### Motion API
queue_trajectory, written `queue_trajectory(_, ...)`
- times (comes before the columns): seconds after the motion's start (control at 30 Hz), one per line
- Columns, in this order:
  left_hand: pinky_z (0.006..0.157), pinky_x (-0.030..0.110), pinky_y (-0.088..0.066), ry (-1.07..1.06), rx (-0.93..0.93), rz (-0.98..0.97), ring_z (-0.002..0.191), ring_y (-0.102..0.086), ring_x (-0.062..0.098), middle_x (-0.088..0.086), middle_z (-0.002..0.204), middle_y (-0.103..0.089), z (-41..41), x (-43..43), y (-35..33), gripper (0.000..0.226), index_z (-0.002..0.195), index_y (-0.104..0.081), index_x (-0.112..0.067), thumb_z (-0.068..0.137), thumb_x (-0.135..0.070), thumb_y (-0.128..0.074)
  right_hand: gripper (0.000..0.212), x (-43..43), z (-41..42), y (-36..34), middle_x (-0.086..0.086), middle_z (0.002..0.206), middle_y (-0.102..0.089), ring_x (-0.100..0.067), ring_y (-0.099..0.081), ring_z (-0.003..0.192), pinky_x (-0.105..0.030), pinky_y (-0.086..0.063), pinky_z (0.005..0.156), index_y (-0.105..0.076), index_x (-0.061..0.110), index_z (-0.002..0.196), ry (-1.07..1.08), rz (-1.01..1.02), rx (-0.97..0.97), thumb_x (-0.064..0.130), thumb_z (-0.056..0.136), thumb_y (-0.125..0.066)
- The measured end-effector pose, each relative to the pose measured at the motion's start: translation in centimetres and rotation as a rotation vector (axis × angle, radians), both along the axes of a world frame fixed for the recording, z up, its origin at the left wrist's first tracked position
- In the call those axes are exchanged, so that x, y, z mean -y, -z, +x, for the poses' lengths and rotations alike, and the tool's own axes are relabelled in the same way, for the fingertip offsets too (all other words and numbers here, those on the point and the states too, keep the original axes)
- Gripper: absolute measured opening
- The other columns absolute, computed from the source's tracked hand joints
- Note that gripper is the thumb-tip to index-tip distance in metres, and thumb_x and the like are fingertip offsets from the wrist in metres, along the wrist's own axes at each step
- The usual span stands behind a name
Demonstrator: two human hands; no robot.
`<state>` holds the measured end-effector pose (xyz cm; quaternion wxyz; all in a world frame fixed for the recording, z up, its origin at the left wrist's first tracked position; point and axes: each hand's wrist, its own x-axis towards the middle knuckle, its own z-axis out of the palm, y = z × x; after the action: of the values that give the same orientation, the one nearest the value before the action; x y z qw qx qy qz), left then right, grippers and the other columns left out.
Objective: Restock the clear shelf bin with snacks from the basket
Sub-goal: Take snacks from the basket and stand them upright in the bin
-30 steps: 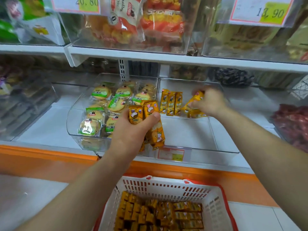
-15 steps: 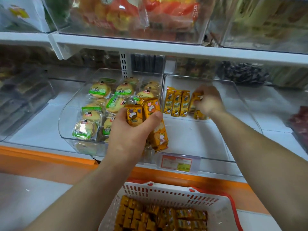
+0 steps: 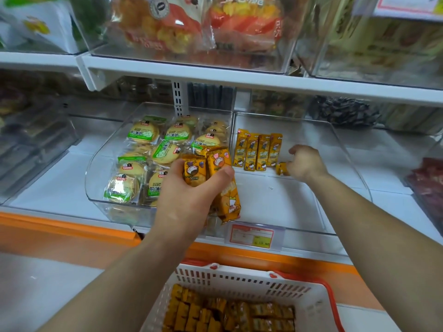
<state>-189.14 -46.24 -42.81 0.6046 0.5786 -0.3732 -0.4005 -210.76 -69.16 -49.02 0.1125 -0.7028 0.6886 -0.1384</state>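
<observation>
- Four upright orange snack packets (image 3: 257,152) stand in a row at the far left of the clear plastic shelf bin (image 3: 275,202).
- Right hand (image 3: 305,164) curls round a fifth orange packet (image 3: 282,168) just right of the row; its fingers hide most of it.
- Left hand (image 3: 189,200) clutches a bunch of orange packets (image 3: 220,180) over the bin's near left corner; the palm hides their count.
- White slotted plastic basket (image 3: 239,276), near, holds more; the lower edge cuts it off.

left hand (image 3: 189,200) gripping snack packs (image 3: 217,174), right hand (image 3: 305,162) holding pack (image 3: 282,169) in bin (image 3: 275,202)
</observation>
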Motion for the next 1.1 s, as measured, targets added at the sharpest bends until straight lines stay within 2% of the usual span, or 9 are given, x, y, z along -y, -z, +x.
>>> queue_trajectory(0.2, 0.051, 0.016, -0.055, 0.016, -0.023, 0.014, 0.071, -0.076, 0.008, -0.01, 0.082, -0.077, 0.0, 0.0, 0.2, 0.033, 0.105, -0.064, -0.026, 0.08, -0.036, -0.082, 0.032, -1.3, 0.2, 0.1, -0.008, 0.117, -0.049, -0.031, -0.059, 0.107, -0.036, -0.049, 0.079, -0.061, 0.018, 0.123, -0.08, 0.151, -0.338, 0.025, 0.093, -0.059)
queue_trajectory(0.33, 0.05, 0.015, -0.054, 0.012, -0.032, 0.031, 0.073, -0.076, 0.007, -0.011, 0.082, -0.077, 0.1, 0.1, 0.3, 0.034, 0.106, -0.064, -0.028, 0.078, -0.04, -0.083, 0.024, -2.7, 0.8, -1.0, 0.0, 0.097, -0.07, -0.021, -0.066, 0.093, -0.028, -0.042, 0.066, -0.063, 0.019, 0.094, -0.09, 0.151, -0.449, 0.041, 0.086, -0.059)
queue_trajectory(0.43, 0.048, 0.015, -0.053, 0.01, -0.049, 0.029, 0.07, -0.075, 0.006, -0.011, 0.081, -0.077, 0.2, 0.1, 0.3, 0.032, 0.103, -0.065, -0.028, 0.079, -0.039, -0.082, 0.022, -4.1, 0.7, -2.7, 0.0, 0.081, -0.073, -0.016, -0.065, 0.072, -0.025, -0.041, 0.057, -0.06, 0.023, 0.083, -0.138, 0.236, 0.027, 0.041, 0.083, -0.072)
queue_trajectory(0.5, 0.047, 0.016, -0.053, 0.008, -0.058, 0.027, 0.07, -0.076, 0.008, -0.009, 0.081, -0.077, 0.2, 0.1, 0.2, 0.031, 0.103, -0.066, -0.028, 0.079, -0.038, -0.082, 0.017, -5.8, 0.7, -3.9, -0.006, 0.083, -0.069, -0.017, -0.063, 0.066, -0.024, -0.043, 0.054, -0.058, 0.026, 0.096, -0.191, 0.362, 0.484, 0.029, 0.087, -0.072)
queue_trajectory(0.6, 0.05, 0.019, -0.056, 0.0, -0.063, 0.033, 0.072, -0.077, 0.013, -0.005, 0.084, -0.078, 0.2, -0.1, 0.2, 0.03, 0.101, -0.067, -0.028, 0.078, -0.039, -0.084, 0.014, -8.6, 0.3, -5.8, -0.01, 0.081, -0.064, -0.018, -0.062, 0.059, -0.025, -0.049, 0.052, -0.058, 0.022, 0.102, -0.302, 0.495, 0.841, 0.012, 0.094, -0.062)
queue_trajectory(0.8, 0.051, 0.023, -0.058, 0.043, -0.11, 0.046, 0.075, -0.078, 0.013, -0.005, 0.086, -0.079, -0.3, -0.6, 0.0, 0.027, 0.1, -0.067, -0.032, 0.079, -0.041, -0.083, 0.013, -13.4, -0.3, -9.0, -0.006, 0.072, -0.068, -0.02, -0.067, 0.067, -0.026, -0.054, 0.058, -0.061, 0.019, 0.077, -0.292, 0.475, 1.071, 0.019, 0.079, -0.074)
queue_trajectory(0.93, 0.079, 0.047, -0.063, 0.094, -0.099, 0.081, 0.089, -0.078, 0.021, -0.001, 0.095, -0.08, -0.9, -0.8, -0.1, 0.028, 0.102, -0.07, -0.032, 0.079, -0.044, -0.082, 0.018, -16.3, -0.2, -9.3, -0.001, 0.063, -0.061, -0.011, -0.056, 0.057, -0.023, -0.047, 0.054, -0.059, 0.018, 0.066, -0.308, 0.462, 1.183, 0.024, 0.066, -0.076)
queue_trajectory(1.0, 0.085, 0.052, -0.061, 0.112, -0.115, 0.077, 0.092, -0.078, 0.024, 0.001, 0.098, -0.08, -1.3, -0.9, -0.3, 0.033, 0.108, -0.07, -0.029, 0.081, -0.043, -0.082, 0.023, -17.3, -0.2, -8.8, -0.003, 0.07, -0.067, -0.012, -0.062, 0.057, -0.022, -0.05, 0.051, -0.06, 0.014, 0.079, -0.346, 0.496, 1.229, 0.015, 0.065, -0.079)
queue_trajectory(1.1, 0.07, 0.038, -0.065, 0.142, -0.117, 0.046, 0.087, -0.079, 0.021, -0.001, 0.096, -0.081, -2.0, -1.0, -0.6, 0.043, 0.11, -0.07, -0.026, 0.073, -0.044, -0.083, 0.066, -18.2, -0.5, -8.4, -0.011, 0.104, -0.068, -0.023, -0.067, 0.076, -0.027, -0.054, 0.058, -0.062, 0.029, 0.123, -0.418, 0.531, 1.145, 0.005, 0.067, -0.087)
